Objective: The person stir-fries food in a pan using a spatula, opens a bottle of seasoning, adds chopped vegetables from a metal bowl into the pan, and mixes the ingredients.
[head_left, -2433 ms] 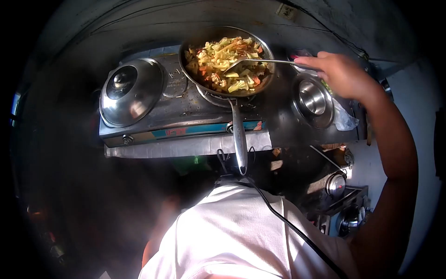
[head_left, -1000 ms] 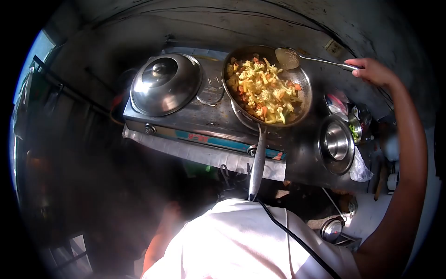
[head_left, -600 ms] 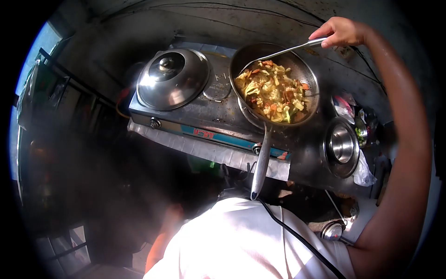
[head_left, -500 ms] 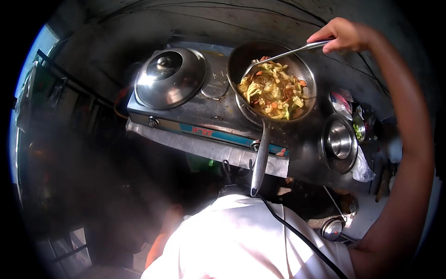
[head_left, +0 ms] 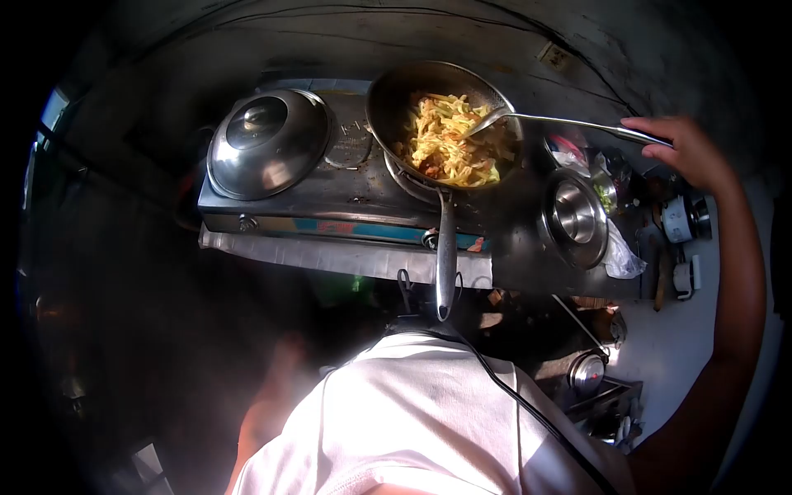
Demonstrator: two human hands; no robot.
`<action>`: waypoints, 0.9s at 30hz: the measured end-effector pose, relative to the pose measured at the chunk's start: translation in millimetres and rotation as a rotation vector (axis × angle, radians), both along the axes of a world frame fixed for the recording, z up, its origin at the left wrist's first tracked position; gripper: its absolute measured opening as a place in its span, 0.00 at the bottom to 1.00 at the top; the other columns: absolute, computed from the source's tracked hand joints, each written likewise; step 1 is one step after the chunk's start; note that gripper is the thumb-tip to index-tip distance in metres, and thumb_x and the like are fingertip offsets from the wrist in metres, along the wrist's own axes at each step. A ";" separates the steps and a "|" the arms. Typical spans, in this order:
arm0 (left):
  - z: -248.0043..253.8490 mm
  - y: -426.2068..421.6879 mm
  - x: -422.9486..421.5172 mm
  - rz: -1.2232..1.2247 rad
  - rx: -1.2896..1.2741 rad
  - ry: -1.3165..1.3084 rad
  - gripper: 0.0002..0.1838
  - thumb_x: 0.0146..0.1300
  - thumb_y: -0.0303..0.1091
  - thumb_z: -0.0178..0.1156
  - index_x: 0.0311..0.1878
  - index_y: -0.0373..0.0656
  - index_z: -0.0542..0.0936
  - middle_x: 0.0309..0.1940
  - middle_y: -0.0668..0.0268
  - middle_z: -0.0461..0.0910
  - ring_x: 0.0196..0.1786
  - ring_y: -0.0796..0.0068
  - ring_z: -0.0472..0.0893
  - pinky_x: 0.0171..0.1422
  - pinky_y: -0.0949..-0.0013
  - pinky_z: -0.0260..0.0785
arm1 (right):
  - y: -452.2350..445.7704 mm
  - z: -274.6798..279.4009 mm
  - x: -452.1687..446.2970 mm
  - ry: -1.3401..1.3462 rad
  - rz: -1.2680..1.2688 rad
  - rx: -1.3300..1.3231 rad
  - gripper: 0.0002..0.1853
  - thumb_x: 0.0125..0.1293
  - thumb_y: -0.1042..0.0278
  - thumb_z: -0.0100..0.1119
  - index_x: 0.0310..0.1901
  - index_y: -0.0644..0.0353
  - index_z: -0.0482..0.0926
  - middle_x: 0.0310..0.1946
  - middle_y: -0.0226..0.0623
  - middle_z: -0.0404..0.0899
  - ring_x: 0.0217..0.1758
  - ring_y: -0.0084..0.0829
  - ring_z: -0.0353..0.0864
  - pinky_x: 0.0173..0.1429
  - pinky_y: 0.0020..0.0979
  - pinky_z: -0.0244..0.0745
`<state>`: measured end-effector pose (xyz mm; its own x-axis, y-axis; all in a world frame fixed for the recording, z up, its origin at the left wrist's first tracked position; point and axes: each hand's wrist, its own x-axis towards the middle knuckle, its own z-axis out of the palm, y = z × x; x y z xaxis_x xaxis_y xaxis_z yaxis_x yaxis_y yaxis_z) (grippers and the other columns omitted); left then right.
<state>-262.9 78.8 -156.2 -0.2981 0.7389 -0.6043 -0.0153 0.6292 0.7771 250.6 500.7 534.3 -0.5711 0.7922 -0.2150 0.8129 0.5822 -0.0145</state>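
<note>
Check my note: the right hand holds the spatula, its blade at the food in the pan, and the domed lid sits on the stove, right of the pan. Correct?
The side is wrong: the head view shows the domed lid on the stove to the left of the pan. The rest stands: the right hand holds the spatula, its blade at the food.

Blurred red lettering (head_left: pixel 337 227) is standing on the long blue front strip (head_left: pixel 384 232) of the rectangular metal stove (head_left: pixel 363 191), showing nothing legible.
</note>
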 end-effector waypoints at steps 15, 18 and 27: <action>46.9 3.9 21.1 0.038 -0.203 -0.140 0.14 0.58 0.30 0.56 0.49 0.46 0.75 0.30 0.65 0.77 0.24 0.73 0.77 0.25 0.70 0.70 | -48.0 -85.2 -50.3 -0.095 -0.123 0.106 0.21 0.62 0.69 0.58 0.58 0.50 0.74 0.46 0.45 0.79 0.45 0.46 0.79 0.49 0.37 0.74; 103.9 9.3 37.0 0.147 -0.189 -0.194 0.13 0.58 0.29 0.56 0.48 0.45 0.75 0.30 0.65 0.77 0.24 0.73 0.76 0.25 0.70 0.70 | -46.6 -59.5 -45.3 -0.188 -0.006 0.257 0.19 0.63 0.71 0.56 0.56 0.47 0.75 0.38 0.40 0.79 0.40 0.44 0.79 0.44 0.40 0.73; 58.7 -29.0 19.9 0.203 -0.133 -0.252 0.13 0.58 0.28 0.56 0.47 0.45 0.75 0.29 0.66 0.76 0.25 0.73 0.76 0.25 0.71 0.69 | 0.8 -74.1 -18.2 -0.272 0.099 0.389 0.18 0.60 0.69 0.59 0.53 0.45 0.78 0.33 0.38 0.79 0.37 0.40 0.79 0.42 0.38 0.72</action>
